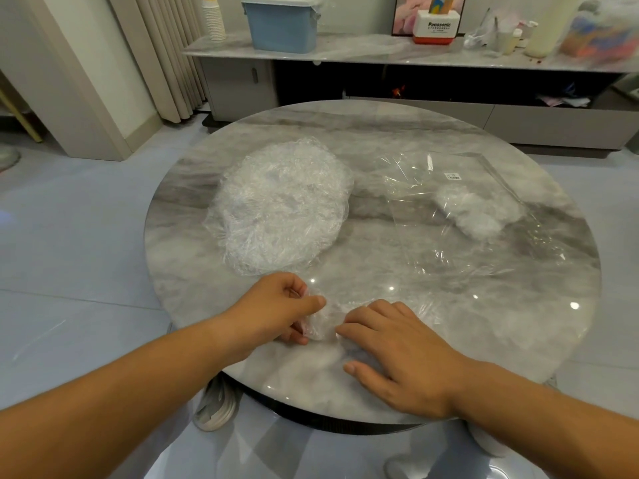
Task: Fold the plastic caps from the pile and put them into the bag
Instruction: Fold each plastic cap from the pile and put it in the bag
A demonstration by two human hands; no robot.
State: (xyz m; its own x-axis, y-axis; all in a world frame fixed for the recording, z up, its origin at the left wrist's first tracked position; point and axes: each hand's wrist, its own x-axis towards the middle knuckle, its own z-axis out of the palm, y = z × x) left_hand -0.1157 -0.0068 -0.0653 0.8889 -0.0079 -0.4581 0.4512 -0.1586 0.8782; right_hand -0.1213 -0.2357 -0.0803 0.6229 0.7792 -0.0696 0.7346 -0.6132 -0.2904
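A heap of crinkled clear plastic caps lies on the left half of the round marble table. To the right lies a flat clear bag with a few folded caps inside it. At the near edge, one clear cap is bunched on the table between my hands. My left hand pinches its left end between thumb and fingers. My right hand rests flat on its right part, fingers spread and pressing down.
Behind the table runs a low cabinet carrying a blue bin, a stack of paper cups, a Panasonic box and bottles. Pale floor tiles surround the table. A curtain hangs at the back left.
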